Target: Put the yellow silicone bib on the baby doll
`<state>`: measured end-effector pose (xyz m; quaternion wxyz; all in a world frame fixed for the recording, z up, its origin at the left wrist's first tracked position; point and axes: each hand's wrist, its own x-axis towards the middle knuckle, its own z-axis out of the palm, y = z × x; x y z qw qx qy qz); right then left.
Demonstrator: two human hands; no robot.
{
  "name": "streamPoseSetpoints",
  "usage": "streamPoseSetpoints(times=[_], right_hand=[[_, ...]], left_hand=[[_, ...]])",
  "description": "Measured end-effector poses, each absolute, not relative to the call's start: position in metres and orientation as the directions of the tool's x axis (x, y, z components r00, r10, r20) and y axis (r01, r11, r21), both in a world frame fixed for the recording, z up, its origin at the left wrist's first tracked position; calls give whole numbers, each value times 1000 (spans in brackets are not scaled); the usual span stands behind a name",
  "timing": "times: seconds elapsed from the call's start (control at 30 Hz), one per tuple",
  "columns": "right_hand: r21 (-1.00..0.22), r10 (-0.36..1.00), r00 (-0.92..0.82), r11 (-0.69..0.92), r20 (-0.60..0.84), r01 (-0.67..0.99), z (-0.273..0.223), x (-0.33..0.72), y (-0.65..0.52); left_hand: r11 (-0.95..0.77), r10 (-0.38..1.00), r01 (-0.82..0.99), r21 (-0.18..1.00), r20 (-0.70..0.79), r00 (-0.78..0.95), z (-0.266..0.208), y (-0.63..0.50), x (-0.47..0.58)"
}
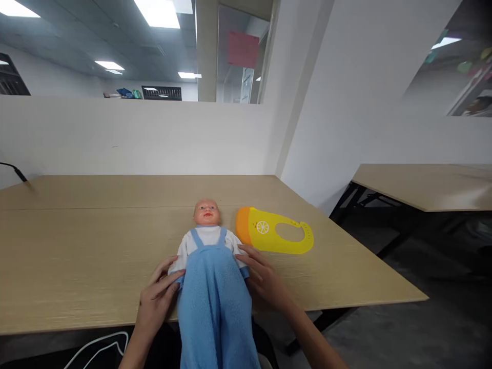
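A baby doll [217,287] in a white top and light blue fleece overalls lies on its back, head pointing away from me. Its legs reach past the table's near edge toward me. My left hand [156,297] is closed loosely at the cuff of the doll's sleeve on the left. On the other side, my right hand [269,279] holds the opposite sleeve, with its fingers over the doll's arm and its thumb hidden. To the right of the doll's head and shoulder rests a yellow bib [269,230] with an orange pocket and a white citrus-slice print.
The doll and bib lie on a light wood table [96,256] against a white wall with a window above. A black cable [17,171] is at the far left, and a white cable [100,343] hangs below the near edge. Another table [426,184] stands at right.
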<state>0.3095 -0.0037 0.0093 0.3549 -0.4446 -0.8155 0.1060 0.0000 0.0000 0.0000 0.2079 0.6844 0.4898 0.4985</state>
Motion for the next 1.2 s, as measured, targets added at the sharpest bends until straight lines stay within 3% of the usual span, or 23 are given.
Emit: streamPoseSetpoints(times=[0.23, 0.47, 0.73, 0.93, 1.07, 1.13, 1.2], right_hand=[[-302, 712, -344, 612, 612, 730, -13, 310, -11], [-245, 632, -298, 626, 715, 740, -9, 301, -5], [-346, 632, -149, 589, 761, 730, -18, 294, -8], [-340, 557, -149, 675, 817, 655, -15, 292, -14], [-501, 680, -133, 644, 721, 578, -9, 298, -29], [-643, 767, -77, 585, 638, 495, -8, 300, -34], [-789, 842, 23, 495, 539, 364, -8, 301, -34]], left_hand=[[-443, 865, 475, 760, 502, 2, -4, -3, 1], [-419, 874, 467, 779, 486, -26, -3, -5, 2], [-496, 807, 496, 713, 589, -39, -15, -14, 2], [-515, 778, 476, 713, 622, -89, -19, -34, 10], [-434, 814, 426, 794, 548, -193, -18, -55, 12], [-303, 888, 314, 900, 386, -251, -20, -69, 13], [-105, 965, 108, 989, 127, -230, -23, -83, 18]])
